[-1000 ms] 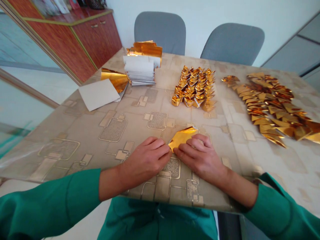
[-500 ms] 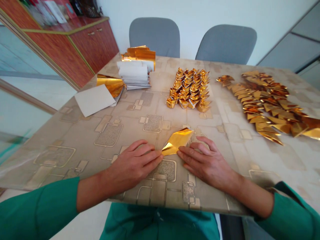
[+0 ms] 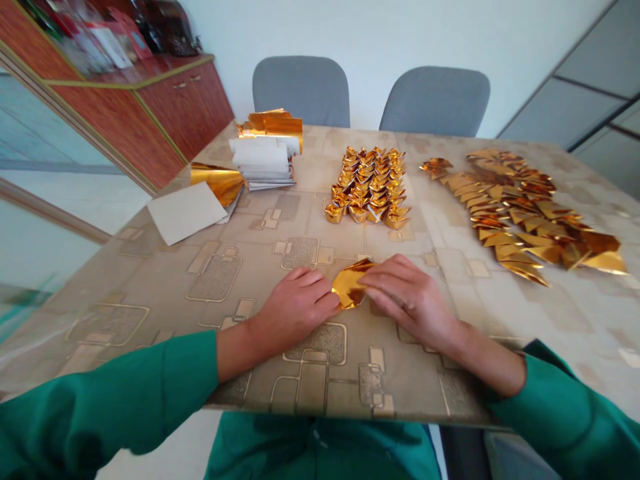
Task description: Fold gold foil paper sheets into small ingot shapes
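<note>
A folded piece of gold foil paper (image 3: 350, 287) is between my two hands, near the front of the table. My left hand (image 3: 305, 300) has its fingers curled together at the paper's left end, covering that end. At the other end, the thumb and fingers of my right hand (image 3: 410, 290) pinch the upper right part of the paper. Beyond it stand tight rows of gold paper ingots (image 3: 370, 183). Flat folded gold pieces (image 3: 515, 207) lie overlapping in curved lines to the right.
A stack of pale-backed sheets (image 3: 263, 163) stands at the back left, with more gold paper (image 3: 275, 123) behind it. A loose white-backed sheet (image 3: 187, 213) lies over a gold sheet (image 3: 220, 181). Two grey chairs (image 3: 300, 90) are behind the patterned table (image 3: 260, 260).
My right hand has gone from lying flat beside the paper to pinching its upper right part. My left fingers have curled in over the left end. The view has shifted slightly.
</note>
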The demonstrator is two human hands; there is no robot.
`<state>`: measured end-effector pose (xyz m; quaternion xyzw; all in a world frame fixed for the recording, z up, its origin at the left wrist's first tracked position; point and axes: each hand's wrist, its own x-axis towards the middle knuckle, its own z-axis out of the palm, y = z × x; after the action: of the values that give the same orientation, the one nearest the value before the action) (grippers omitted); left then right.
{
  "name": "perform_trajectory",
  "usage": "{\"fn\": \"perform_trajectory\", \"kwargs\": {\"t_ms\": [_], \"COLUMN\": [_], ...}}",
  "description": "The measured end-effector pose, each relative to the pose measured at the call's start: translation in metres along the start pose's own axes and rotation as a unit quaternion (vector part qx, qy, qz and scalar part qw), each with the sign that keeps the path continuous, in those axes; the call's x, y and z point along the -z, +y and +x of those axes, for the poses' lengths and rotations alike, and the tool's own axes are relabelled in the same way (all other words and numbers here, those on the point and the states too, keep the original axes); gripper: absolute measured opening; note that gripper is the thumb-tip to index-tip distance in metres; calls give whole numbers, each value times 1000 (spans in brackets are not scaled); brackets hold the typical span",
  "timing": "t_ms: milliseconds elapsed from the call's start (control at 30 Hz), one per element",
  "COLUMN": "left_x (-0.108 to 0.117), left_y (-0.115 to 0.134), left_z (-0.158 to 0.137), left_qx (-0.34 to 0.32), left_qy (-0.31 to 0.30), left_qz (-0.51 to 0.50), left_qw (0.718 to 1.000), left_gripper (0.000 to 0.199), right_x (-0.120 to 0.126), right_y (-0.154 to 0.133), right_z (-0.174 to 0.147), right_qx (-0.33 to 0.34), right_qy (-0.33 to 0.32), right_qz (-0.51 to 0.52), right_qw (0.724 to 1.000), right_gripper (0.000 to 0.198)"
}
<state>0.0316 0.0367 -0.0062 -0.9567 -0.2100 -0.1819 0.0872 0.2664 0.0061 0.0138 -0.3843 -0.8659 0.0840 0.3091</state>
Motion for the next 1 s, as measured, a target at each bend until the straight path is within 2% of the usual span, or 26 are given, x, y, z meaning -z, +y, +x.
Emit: {"fn": "perform_trajectory", "kwargs": {"t_ms": [67,100,200,267,333,400,467,533,633,733,833,1000], "left_x": [-1,-1,1,2,2,2,1,1,-1,-3,-4,-3], "left_y": [1,1,0,-2,-4,-6,-8,-8,-6,-3,-3,-4], "left_z": [-1,-1,0,1,0,0,-1,-1,-1,0,-1,-4], "left_qx": [4,8,28,53,90,131,165,178,154,78,22,26], "left_qy": [-1,-2,-12,-28,-42,-52,-58,-55,-41,-38,-34,-36], "left_qz": [-1,-5,-33,-68,-106,-136,-151,-148,-118,-98,-92,-115], "left_qw": [1000,1000,999,996,989,981,973,971,980,991,995,992], "left_gripper": [21,21,24,23,19,16,20,28,26,15,20,21], "right_x": [1,1,-5,-10,-15,-19,-20,-20,-21,-23,-25,-25], "right_y": [9,14,27,31,31,30,28,26,22,18,13,11], "right_z": [12,17,26,26,24,22,22,22,22,19,16,14], "right_qx": [-31,-45,-70,-85,-99,-120,-137,-138,-95,-38,-59,-74], "right_qy": [52,55,-29,-85,-110,-107,-100,-94,-72,-105,-132,-152], "right_qz": [-9,-12,-6,-10,-16,-25,-43,-75,-122,-85,-63,-66], "right_qw": [998,997,997,993,989,987,985,983,985,990,987,983], "right_gripper": [23,25,37,37,30,16,5,7,6,11,16,16]}}
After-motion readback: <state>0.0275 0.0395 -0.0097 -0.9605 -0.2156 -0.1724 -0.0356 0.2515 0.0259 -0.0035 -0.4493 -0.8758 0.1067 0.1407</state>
